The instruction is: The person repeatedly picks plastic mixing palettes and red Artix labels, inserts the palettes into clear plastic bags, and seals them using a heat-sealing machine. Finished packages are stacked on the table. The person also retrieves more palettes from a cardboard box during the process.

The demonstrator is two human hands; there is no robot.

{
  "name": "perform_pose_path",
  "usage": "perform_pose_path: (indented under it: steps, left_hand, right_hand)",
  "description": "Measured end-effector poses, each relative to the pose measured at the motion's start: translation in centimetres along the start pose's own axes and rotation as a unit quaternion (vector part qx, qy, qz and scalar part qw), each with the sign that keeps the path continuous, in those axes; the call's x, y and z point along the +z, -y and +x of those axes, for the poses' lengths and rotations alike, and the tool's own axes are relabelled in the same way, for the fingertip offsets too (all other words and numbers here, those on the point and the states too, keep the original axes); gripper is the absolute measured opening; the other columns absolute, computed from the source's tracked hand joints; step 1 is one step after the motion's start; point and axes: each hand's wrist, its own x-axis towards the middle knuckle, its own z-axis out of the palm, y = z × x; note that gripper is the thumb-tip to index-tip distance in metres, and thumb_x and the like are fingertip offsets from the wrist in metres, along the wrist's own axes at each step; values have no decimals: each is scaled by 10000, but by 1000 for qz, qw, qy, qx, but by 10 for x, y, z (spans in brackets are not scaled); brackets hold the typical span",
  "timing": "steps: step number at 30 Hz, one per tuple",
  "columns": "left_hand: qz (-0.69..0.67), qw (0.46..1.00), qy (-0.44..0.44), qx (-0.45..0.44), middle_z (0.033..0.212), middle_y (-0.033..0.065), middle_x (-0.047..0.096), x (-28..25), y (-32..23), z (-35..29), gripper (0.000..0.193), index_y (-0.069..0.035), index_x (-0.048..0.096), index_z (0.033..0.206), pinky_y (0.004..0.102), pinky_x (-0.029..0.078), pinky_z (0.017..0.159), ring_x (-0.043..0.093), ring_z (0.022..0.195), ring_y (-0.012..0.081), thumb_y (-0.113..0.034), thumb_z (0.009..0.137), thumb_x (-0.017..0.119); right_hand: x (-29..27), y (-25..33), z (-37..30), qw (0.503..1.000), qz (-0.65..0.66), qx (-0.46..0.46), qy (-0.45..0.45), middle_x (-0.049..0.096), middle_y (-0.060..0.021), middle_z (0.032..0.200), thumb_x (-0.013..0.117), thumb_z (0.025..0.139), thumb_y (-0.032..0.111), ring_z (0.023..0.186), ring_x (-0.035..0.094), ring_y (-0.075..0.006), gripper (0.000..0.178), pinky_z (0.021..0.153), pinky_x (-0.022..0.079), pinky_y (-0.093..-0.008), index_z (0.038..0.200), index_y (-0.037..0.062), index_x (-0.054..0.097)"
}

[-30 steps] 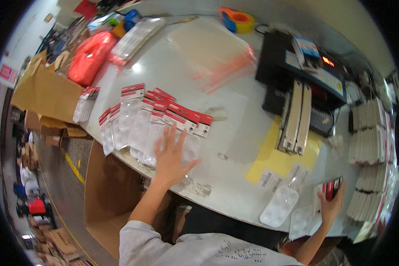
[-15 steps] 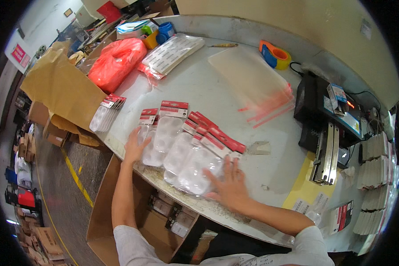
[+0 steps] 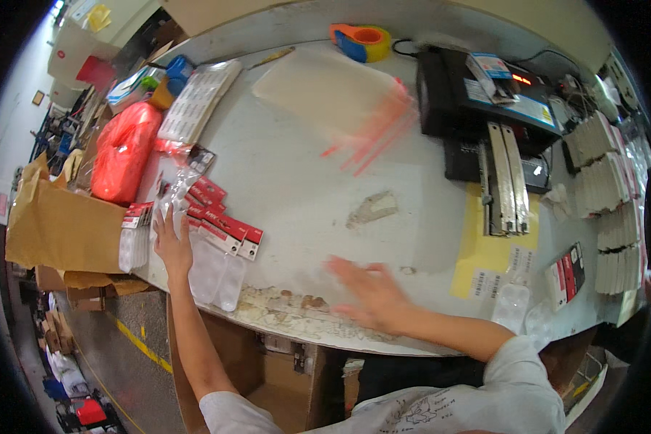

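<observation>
Several clear plastic blister packs with red header cards (image 3: 220, 271) lie bunched and overlapping at the table's left. My left hand (image 3: 172, 246) rests flat at the bunch's left side, fingers stretched out and apart, touching the packs without gripping them. To its left stands a tight row of similar blister packs (image 3: 132, 246). My right hand (image 3: 372, 293) hovers over the near middle of the table, slightly blurred. Its fingers are spread and hold nothing.
Flat clear bags with red strips (image 3: 333, 90) lie at the back. A black machine with metal bars (image 3: 510, 181) stands right, by stacks of white cards (image 3: 604, 181). Tape (image 3: 362, 42), a red plastic bag (image 3: 126, 148) and a brown carton (image 3: 65, 231) surround the table (image 3: 304, 210).
The blister packs have slid left and bunched up beside the upright row, with my left hand at them. My right hand has come away from them. The view has turned right.
</observation>
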Motion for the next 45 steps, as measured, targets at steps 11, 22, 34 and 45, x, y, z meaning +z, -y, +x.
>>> perform_pose_path:
  steps: [11, 22, 34, 45]
  left_hand:
    - [100, 981, 138, 97, 1314, 196, 486, 30, 57, 95, 674, -7, 466, 1286, 385, 369, 1022, 459, 1209, 343, -218, 709, 743]
    - [161, 962, 162, 150, 1142, 189, 581, 23, 55, 122, 399, -54, 482, 1223, 442, 451, 881, 585, 1005, 368, -123, 831, 523]
    - [-34, 991, -124, -30, 916, 187, 645, -98, 77, 57, 302, -108, 539, 1104, 442, 467, 707, 613, 868, 389, -118, 815, 622]
    - [281, 944, -136, 112, 851, 122, 610, -155, -17, 22, 243, -119, 570, 1016, 394, 464, 645, 597, 703, 303, -71, 779, 583]
  right_hand:
    - [-95, -47, -271, 889, -209, 285, -290, 668, -168, 904, 617, 784, -42, 815, 639, -306, 282, 800, 450, -392, 1064, -24, 596]
    - [-98, -34, -258, 888, -323, 188, -268, 658, -164, 1004, 591, 859, 24, 843, 633, -320, 213, 742, 505, -391, 1067, 2, 628]
    - [-111, -36, -217, 930, -313, 121, -147, 652, -155, 987, 588, 828, -32, 856, 627, -319, 266, 726, 502, -376, 1092, -5, 607]
    - [-98, -17, -214, 926, -318, 143, -143, 658, -124, 911, 620, 802, -40, 794, 625, -291, 237, 677, 495, -369, 1030, 23, 641]
